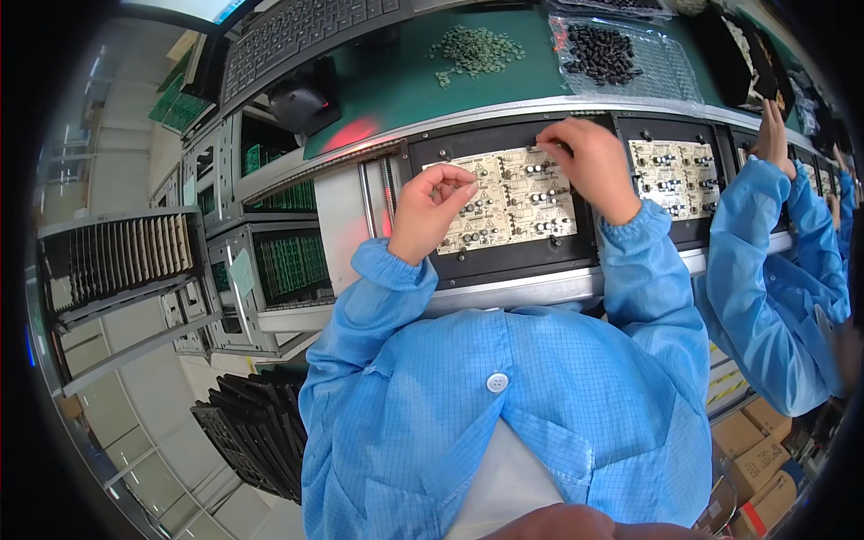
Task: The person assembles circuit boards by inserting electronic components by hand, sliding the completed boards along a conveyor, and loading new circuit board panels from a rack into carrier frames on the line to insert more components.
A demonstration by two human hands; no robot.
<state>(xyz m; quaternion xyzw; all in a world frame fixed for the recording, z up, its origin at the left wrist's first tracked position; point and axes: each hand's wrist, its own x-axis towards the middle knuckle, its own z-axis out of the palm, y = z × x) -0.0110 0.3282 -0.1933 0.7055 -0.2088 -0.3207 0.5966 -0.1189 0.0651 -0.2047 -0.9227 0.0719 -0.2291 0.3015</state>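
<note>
A cream circuit board panel (486,216) lies in a black carrier frame (504,262) on the conveyor in front of me, with small black cylindrical parts standing on it. My left hand (430,209) is over the panel's left edge, thumb and fingertips pinched together. Over the far right part of the panel, my right hand (592,164) has its fingers closed and pointing left. Whatever either pinch holds is too small or hidden to make out.
Behind the conveyor, a pile of small green parts (479,50) lies on the green mat; black parts (599,54) sit on bubble wrap (670,74). A scanner (301,104) and keyboard (306,43) are far left. Board racks (286,263) stand left. A co-worker's hand (772,142) is right, past another panel (675,175).
</note>
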